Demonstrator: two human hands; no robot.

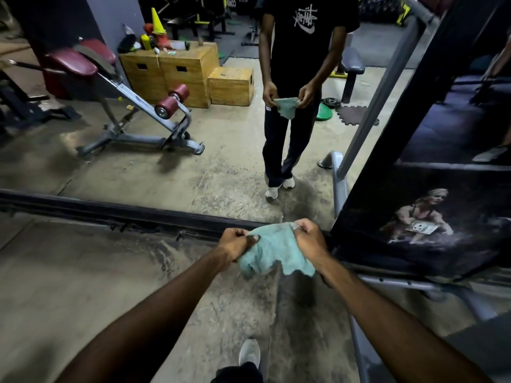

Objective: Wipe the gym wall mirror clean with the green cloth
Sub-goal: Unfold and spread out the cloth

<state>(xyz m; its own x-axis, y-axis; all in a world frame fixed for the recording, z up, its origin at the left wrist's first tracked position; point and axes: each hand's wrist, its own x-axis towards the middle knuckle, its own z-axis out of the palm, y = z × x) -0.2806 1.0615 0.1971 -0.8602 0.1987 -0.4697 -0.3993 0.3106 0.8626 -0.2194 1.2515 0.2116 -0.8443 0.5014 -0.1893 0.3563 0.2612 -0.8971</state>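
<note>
The green cloth [275, 251] hangs crumpled between my two hands, low in front of me. My left hand [236, 242] pinches its left edge and my right hand [310, 239] grips its upper right corner. Both arms reach forward. The wall mirror [193, 150] fills the upper part of the view above a dark bottom frame [110, 211]. It reflects me standing with the same cloth held in both hands. The cloth is apart from the glass.
A dark panel with a printed poster [420, 214] stands at the right, with a grey metal machine frame [401, 284] below it. The floor is bare concrete. In the reflection are an incline bench [130, 106], wooden boxes [190, 73] and weight plates.
</note>
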